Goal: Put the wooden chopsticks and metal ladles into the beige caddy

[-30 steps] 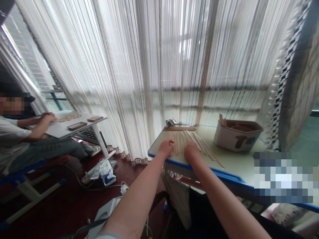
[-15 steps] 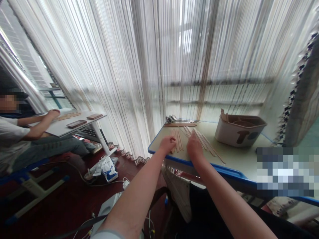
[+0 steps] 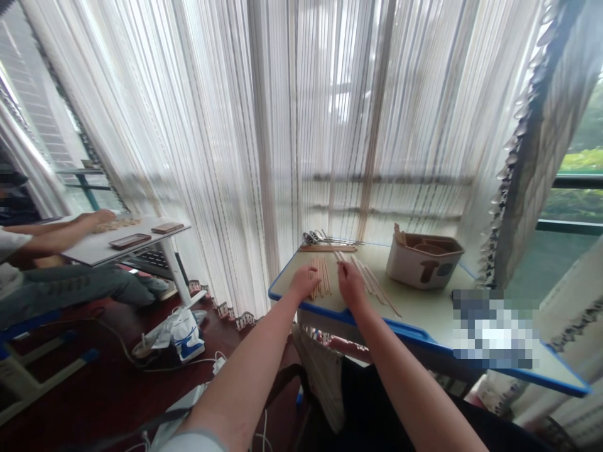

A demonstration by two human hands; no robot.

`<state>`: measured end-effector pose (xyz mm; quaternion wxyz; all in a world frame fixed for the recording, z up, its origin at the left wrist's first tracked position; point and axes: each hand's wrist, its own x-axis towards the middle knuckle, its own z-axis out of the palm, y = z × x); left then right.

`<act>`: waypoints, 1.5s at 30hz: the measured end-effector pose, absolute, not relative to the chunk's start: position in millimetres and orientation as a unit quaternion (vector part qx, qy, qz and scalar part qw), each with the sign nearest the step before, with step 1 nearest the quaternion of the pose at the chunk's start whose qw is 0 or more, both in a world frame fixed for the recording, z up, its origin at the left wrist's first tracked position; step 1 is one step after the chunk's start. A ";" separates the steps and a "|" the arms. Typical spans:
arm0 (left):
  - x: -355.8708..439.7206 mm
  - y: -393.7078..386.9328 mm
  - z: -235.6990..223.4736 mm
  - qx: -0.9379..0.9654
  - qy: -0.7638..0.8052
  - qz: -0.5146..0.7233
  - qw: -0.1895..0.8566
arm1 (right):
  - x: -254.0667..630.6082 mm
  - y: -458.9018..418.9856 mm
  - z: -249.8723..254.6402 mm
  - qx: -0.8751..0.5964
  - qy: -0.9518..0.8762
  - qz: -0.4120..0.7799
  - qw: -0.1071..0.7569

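My left hand (image 3: 304,282) rests at the left of the table, its fingers loosely curved and apart beside a group of thin wooden chopsticks (image 3: 323,276). My right hand (image 3: 352,285) is closed in a pinch on a light chopstick (image 3: 335,251), which points up and away from the fingers. To the right of that hand lie several loose chopsticks (image 3: 377,284), spread at a slant. Behind both hands, metal spoons (image 3: 311,238) and darker chopsticks (image 3: 328,248) lie crosswise at the back edge.
A beige utensil holder (image 3: 409,267) with compartments stands on the blue-edged table (image 3: 424,307). A blurred-out item (image 3: 494,333) lies at the right. A sheer curtain (image 3: 226,157) hangs behind. At left, another person's arms (image 3: 70,232) rest over a white table (image 3: 97,248). Bags and cables lie on the floor.
The view has turned right, moving the scene leftward. My right hand has gone from lying over the loose chopsticks to pinching one, its tip raised. My left hand stays beside its group.
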<state>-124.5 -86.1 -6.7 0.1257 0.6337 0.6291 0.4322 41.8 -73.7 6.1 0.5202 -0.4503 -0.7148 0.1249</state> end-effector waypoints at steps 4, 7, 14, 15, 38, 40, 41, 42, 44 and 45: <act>-116.0 -81.8 3.6 0.624 0.590 0.496 0.128 | 63.4 -85.7 34.3 -0.413 -0.678 0.151 0.589; -88.8 -73.0 25.2 0.573 0.528 0.607 0.158 | 97.9 -91.5 60.1 -0.380 -0.661 0.136 0.633; 21.8 -36.4 65.5 0.634 0.440 0.600 0.212 | 197.5 -82.4 94.6 -0.413 -0.588 0.012 0.695; 35.2 -28.8 66.0 0.637 0.438 0.593 0.226 | 208.2 -78.6 96.4 -0.416 -0.594 -0.013 0.689; 93.7 13.8 26.7 0.710 0.353 0.581 0.185 | 236.8 3.4 139.6 -0.591 -0.751 -0.028 0.293; 94.4 13.0 26.4 0.710 0.350 0.583 0.184 | 234.9 3.2 143.1 -0.591 -0.756 -0.033 0.281; 94.5 12.8 26.1 0.710 0.351 0.583 0.182 | 233.9 3.4 144.3 -0.590 -0.758 -0.032 0.278; 94.4 12.7 25.7 0.710 0.353 0.582 0.180 | 232.8 3.5 145.3 -0.587 -0.760 -0.029 0.277; 94.2 12.9 25.0 0.711 0.357 0.579 0.178 | 230.6 3.9 146.3 -0.578 -0.766 -0.025 0.280; 94.2 13.0 24.8 0.711 0.359 0.578 0.177 | 229.6 4.0 146.4 -0.573 -0.769 -0.025 0.283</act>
